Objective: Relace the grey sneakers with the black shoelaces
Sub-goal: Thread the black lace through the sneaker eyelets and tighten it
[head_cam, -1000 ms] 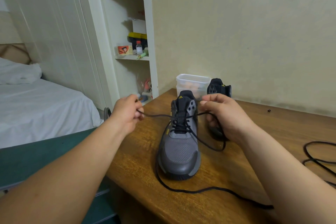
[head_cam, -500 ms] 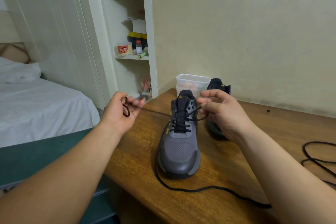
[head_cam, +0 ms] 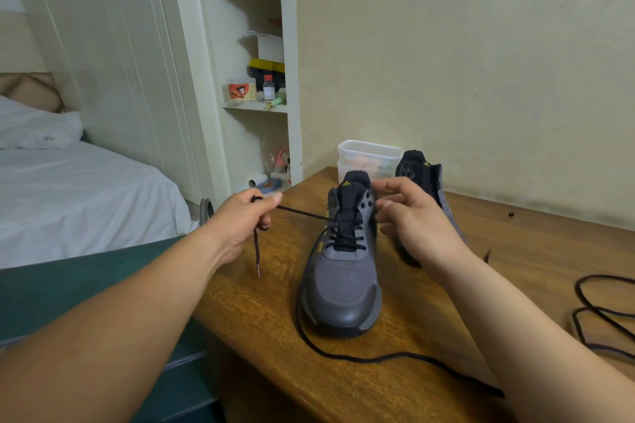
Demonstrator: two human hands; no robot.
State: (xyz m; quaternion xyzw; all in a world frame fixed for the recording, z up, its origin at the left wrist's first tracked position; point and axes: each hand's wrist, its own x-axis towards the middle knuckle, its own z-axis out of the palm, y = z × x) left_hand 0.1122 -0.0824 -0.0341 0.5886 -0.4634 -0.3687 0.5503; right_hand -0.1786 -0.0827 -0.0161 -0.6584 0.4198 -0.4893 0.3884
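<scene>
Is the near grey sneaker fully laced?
Partly: on the sneaker, black shoelace crosses lower eyelets; two upper eyelets show empty; left hand holds a loose end.

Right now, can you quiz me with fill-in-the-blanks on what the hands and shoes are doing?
1. The left hand pinches a black ____ running from the sneaker.
2. The sneaker stands on a ____ table.
3. The other sneaker stands behind the right hand, nearer the ____.
Missing words: lace; wooden; wall.
</scene>
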